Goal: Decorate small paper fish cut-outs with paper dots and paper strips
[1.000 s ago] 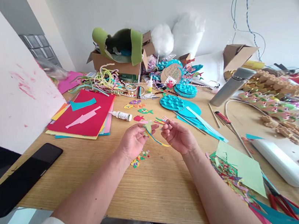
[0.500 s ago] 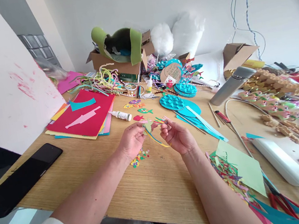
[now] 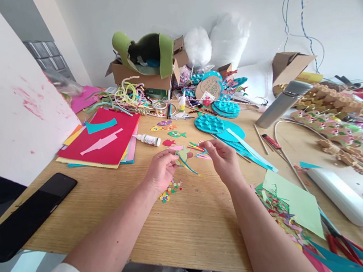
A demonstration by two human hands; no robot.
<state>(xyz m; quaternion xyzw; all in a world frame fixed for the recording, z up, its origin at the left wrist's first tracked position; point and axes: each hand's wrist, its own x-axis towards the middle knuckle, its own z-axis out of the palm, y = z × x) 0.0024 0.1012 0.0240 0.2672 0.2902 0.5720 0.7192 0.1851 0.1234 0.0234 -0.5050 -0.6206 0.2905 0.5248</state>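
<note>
My left hand pinches a pale green paper fish by its left side. Thin blue and yellow paper strips trail from it to the lower right. My right hand is apart from the fish, thumb against curled fingers; anything between them is too small to make out. Just left of those fingertips lies a small pile of coloured paper strips. Beyond my hands are a red paper fish, a green one and a white glue bottle. Round paper dots lie below my left hand.
Coloured paper sheets and a black phone lie on the left. Blue textured ovals stand beyond my right hand. On the right are a grey flask, paper scraps and red-handled scissors.
My right hand has drawn away from the fish to the right and turned palm down. The left hand stays in place with the fish, and the strip pile is now more exposed.
</note>
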